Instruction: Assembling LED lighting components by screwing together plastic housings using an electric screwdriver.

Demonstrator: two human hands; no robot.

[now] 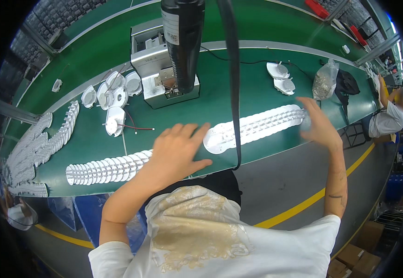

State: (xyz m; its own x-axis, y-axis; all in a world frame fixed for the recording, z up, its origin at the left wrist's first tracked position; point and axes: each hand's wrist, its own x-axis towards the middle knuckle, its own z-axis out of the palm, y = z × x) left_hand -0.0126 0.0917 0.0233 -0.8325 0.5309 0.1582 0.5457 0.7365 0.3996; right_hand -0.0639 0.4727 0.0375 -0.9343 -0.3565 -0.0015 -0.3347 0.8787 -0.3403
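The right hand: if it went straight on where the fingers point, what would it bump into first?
The right hand would probably meet the nearer white part of the pair on the green table; its height is hard to judge, so it might pass over.

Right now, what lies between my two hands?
The head view shows a row of overlapping white pieces between your left hand and right hand, with a black strap crossing in front.
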